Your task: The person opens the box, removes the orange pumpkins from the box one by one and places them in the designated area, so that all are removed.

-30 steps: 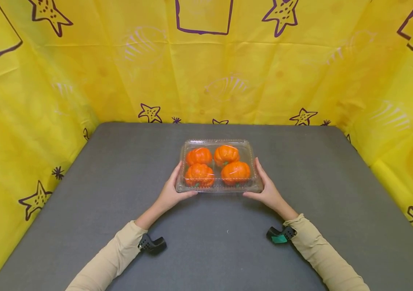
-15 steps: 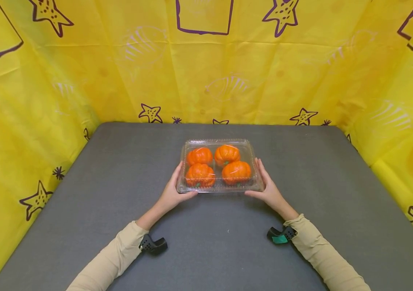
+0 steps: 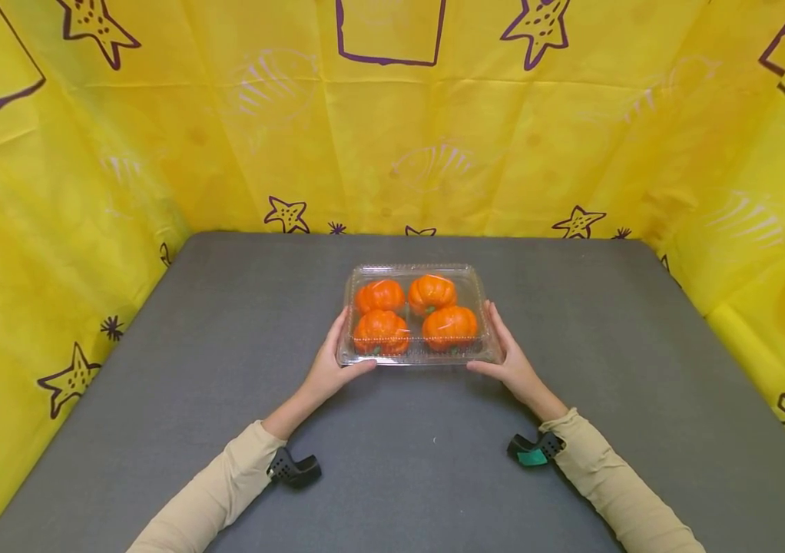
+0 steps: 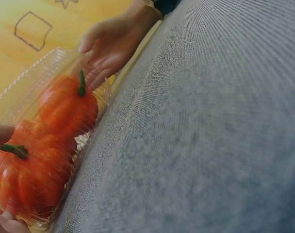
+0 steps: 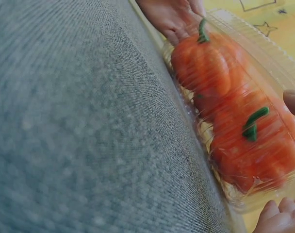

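A clear plastic clamshell box [image 3: 415,358], its lid down, is in the middle of the head view with several orange toy pumpkins [image 3: 450,329] inside, in two rows. My left hand [image 3: 329,369] holds its left end, thumb along the near edge and fingers at the side. At the right end my right hand [image 3: 514,370] grips it in the same way. The left wrist view shows green stems on the pumpkins [image 4: 33,170] through the plastic, and the right hand [image 4: 113,46] at the far end. Both hands' fingers are partly hidden by the box in the head view.
A dark grey cloth-covered table [image 3: 392,476] lies under the box. Yellow curtains [image 3: 379,138] printed with starfish and other outlines stand along the back and both sides. Black wrist cameras [image 3: 296,468] are strapped over the beige sleeves [image 3: 216,495].
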Available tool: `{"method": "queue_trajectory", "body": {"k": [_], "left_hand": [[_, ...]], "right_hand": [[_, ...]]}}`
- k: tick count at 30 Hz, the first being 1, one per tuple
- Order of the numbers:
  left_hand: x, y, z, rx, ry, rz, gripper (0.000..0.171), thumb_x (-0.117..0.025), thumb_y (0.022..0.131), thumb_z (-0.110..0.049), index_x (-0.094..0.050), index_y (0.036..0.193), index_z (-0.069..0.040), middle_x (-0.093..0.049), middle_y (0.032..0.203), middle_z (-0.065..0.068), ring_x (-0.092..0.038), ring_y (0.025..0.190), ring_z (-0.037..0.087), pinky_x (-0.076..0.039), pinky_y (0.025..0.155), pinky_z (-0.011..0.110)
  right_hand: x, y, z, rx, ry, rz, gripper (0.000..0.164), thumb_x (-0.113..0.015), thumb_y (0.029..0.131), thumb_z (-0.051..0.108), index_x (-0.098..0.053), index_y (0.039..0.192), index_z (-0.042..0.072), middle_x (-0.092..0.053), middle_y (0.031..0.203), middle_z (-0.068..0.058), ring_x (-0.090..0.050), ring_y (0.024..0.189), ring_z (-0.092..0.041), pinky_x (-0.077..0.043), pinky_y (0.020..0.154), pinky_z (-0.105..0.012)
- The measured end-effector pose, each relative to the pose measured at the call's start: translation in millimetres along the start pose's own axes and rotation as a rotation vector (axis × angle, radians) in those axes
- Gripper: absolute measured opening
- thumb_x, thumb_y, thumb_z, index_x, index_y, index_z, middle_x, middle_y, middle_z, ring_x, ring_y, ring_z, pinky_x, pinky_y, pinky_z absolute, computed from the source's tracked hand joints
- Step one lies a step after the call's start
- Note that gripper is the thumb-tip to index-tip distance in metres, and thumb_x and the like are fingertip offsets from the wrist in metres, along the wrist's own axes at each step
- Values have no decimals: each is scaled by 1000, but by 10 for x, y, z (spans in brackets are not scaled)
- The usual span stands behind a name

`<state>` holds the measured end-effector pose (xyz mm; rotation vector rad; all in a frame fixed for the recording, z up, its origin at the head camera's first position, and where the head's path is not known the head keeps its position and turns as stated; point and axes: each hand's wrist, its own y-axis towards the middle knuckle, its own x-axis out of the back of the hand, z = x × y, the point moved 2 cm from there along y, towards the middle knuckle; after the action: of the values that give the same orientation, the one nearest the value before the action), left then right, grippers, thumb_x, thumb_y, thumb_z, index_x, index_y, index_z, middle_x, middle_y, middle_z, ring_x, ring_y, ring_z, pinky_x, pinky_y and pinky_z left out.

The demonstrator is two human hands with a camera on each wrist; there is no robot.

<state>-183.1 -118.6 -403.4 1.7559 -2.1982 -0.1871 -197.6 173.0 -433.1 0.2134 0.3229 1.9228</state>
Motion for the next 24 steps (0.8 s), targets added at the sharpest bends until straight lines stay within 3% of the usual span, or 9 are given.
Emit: {"method": "queue_trajectory", "body": {"k": [5,9,13,17,24], "left_hand": [[15,10,3,-61,23,38,84,-63,70,17,-10,135,15,-15,140,30,-19,128,38,-17,102,44],[45,19,48,-92,25,75,80,-61,72,18,-10,134,17,-12,141,31,-14,129,39,-16,103,34],[85,34,174,-94,-18,116,78,-58,74,20,-10,135,16,-7,142,29,-8,130,37,-13,104,26],[124,56,303,-93,-79,153,77,-57,76,20,-10,137,13,-5,144,25,-6,131,33,-11,104,27],[190,28,346,-179,-181,207,75,-54,75,21,-8,135,15,-7,141,30,-7,129,37,-15,102,20]], "right_hand": [[13,-9,16,-25,-13,-6,98,-67,73,-10,3,142,2,7,148,-10,5,133,-19,-21,98,-15],[35,-9,30,-58,-43,-20,97,-67,74,-9,0,143,4,4,148,-7,3,133,-16,-21,98,-15],[62,-13,45,-85,-58,-20,95,-67,74,-7,-2,143,5,2,149,-6,2,133,-16,-21,98,-16],[84,-13,52,-97,-40,-11,93,-66,75,-9,-3,143,4,1,149,-7,1,133,-17,-19,99,-16],[68,-19,46,-81,20,-2,92,-68,73,-7,-6,141,-1,0,148,-10,-1,133,-20,-21,99,-18]]}}
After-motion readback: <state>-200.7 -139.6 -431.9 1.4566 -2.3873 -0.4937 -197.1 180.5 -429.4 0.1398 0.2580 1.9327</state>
